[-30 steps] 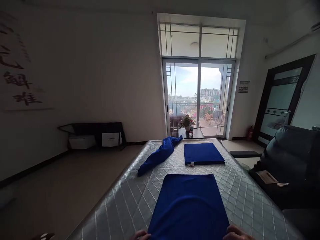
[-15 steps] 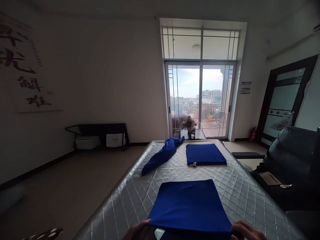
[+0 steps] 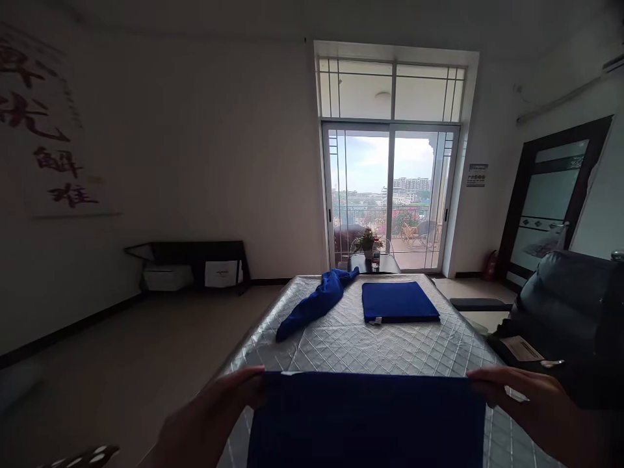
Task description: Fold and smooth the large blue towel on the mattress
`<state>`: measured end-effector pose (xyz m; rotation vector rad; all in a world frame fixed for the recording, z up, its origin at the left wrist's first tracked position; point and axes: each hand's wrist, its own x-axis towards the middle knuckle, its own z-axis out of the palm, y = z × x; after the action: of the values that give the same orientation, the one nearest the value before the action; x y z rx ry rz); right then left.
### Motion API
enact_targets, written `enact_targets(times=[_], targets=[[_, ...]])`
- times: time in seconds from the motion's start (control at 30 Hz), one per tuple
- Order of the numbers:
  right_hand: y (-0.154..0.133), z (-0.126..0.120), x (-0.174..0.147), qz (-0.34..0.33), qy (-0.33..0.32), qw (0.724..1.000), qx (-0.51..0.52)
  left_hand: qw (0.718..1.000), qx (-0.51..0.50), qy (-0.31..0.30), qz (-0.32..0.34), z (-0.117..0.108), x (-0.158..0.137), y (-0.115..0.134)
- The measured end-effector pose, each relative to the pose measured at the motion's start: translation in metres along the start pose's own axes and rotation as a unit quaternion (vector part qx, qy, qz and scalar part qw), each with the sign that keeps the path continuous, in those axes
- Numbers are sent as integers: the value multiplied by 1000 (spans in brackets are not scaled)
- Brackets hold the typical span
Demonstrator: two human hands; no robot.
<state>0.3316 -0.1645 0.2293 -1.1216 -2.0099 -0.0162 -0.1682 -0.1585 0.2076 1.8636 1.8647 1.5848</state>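
A dark blue folded cloth (image 3: pixel 368 422) hangs upright in front of me, lifted by its two upper corners. My left hand (image 3: pixel 231 393) pinches the left corner, beside a bit of white label at the top edge. The right corner is gripped between thumb and fingers of my right hand (image 3: pixel 511 387). Farther along the silver quilted table cover (image 3: pixel 341 348) lies a flat folded stack of blue cloth (image 3: pixel 400 301) with a white tag at its near edge. To its left is a crumpled blue cloth (image 3: pixel 319 302). The lower part of the held cloth runs out of view.
A small black table (image 3: pixel 385 263) with a potted plant (image 3: pixel 367 242) and a bottle (image 3: pixel 376 252) stands beyond the far edge. On the right is a black armchair (image 3: pixel 565 312) holding a card. A low black rack (image 3: pixel 195 253) with white boxes sits by the left wall.
The near cloth lay on the cover with my hands at its near corners. Both hands have risen, and the cloth now hangs raised between them.
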Motion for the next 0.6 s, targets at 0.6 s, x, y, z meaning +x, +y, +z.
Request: enact_targets(times=[0.6], targets=[[44,68,36,28,-17,999,34,973,-195,-110,-56,72,43,-16]])
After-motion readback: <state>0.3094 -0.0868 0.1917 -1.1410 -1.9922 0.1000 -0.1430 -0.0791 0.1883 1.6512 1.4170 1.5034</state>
